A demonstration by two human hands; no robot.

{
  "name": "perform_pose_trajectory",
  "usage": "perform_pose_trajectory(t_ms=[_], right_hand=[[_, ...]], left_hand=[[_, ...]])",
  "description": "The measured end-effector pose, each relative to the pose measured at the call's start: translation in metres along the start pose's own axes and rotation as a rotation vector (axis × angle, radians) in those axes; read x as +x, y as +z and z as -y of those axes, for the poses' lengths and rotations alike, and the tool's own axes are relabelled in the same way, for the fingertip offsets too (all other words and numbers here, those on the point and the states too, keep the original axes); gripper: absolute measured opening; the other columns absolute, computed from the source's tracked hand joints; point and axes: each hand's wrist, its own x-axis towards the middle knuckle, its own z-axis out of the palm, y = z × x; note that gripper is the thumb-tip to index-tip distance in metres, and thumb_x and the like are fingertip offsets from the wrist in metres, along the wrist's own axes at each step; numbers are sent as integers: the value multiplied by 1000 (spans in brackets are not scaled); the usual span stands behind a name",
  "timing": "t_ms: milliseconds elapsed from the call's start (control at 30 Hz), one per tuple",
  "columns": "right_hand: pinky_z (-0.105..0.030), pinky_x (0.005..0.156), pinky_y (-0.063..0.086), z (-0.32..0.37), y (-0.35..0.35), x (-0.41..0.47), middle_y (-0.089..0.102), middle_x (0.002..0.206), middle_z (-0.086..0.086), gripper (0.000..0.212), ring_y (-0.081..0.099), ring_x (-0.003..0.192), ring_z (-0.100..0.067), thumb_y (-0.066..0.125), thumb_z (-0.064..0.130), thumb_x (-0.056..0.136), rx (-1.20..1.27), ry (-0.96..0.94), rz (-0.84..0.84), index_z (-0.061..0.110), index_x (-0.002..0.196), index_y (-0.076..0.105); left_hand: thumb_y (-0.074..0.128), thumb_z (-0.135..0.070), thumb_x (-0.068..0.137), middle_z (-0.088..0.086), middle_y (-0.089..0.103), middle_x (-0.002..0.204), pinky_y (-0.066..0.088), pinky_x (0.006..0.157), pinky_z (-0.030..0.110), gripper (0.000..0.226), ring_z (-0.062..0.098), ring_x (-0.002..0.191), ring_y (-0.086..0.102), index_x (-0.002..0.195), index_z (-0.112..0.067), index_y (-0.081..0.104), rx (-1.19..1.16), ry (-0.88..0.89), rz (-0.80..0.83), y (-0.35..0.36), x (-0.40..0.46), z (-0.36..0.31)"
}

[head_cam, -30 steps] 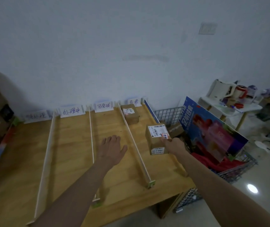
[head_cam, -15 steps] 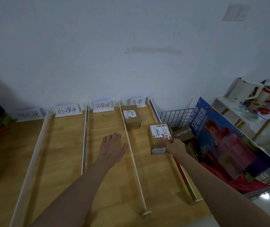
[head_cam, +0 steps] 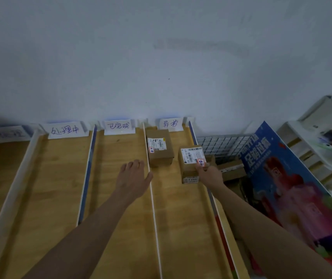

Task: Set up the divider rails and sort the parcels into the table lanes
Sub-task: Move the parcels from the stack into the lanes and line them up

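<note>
While the right grip grasps it: parcel just ahead, in the rightmost lane.
Left grip: released, flat on the counter.

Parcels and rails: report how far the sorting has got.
Done: divider rails lie along the table, and one parcel sits in the rightmost lane. In hand: the right hand grips a second parcel over that lane; the left hand rests open. Left: boxes in the wire basket.

Dim bare white wall; perhaps a white shelf at right.
</note>
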Motion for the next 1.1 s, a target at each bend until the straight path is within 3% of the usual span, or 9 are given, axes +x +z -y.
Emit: perform_pose_trajectory(t_ms=[100,200,333,500,567,800,1000,1100], right_hand=[[-43,80,60,4,3,44,69,96,-11,49,69,86,-24,50,48,98,15,8,37,2,109,64],[-42,78,60,9,9,87,69,95,-12,48,69,86,-24,48,46,100,-12,7,53,0,108,63],[-24,56,48,11,21,136,66,102,-14,46,63,79,-19,45,40,103,-42,-8,76,-1,114,61],[-40,80,58,7,40,184,66,103,-15,46,66,90,-27,47,41,102,-23,5,115,-1,117,60],[-38,79,57,8,48,196,66,101,-15,44,66,90,-27,46,39,103,-31,-3,121,-1,116,61],[-45,88,54,6,82,216,58,123,-20,45,63,99,-32,46,41,102,-17,21,103,6,126,57],[-34,75,47,10,85,218,61,118,-18,39,58,94,-27,45,34,104,-27,18,107,2,124,56],[-38,80,51,17,76,211,60,122,-20,41,61,105,-32,47,32,103,-43,16,97,-1,126,52]], left_hand=[[15,-57,95,6,44,148,26,114,38,71,24,136,41,145,-13,39,-13,-48,23,6,25,-2],[-6,-61,73,4,46,146,26,113,37,97,22,134,43,144,-15,42,-26,-81,6,14,48,-10],[-2,-61,75,6,50,143,28,112,38,95,24,132,46,142,-13,46,-61,-125,13,32,75,-14],[1,-60,82,4,49,143,29,113,38,87,23,132,46,142,-14,44,-48,-161,52,50,93,-12],[6,-59,87,4,47,145,27,114,37,80,22,133,44,143,-14,43,-44,-176,57,55,98,-11],[-1,-58,81,4,49,145,27,115,36,89,21,133,46,142,-13,45,-48,-188,43,65,106,-10],[-5,-61,81,4,41,153,24,118,37,93,20,140,38,149,-14,37,-25,-193,83,75,97,-8],[18,-57,97,5,40,154,24,119,38,71,21,141,37,150,-13,35,-29,-211,86,75,91,-3]])
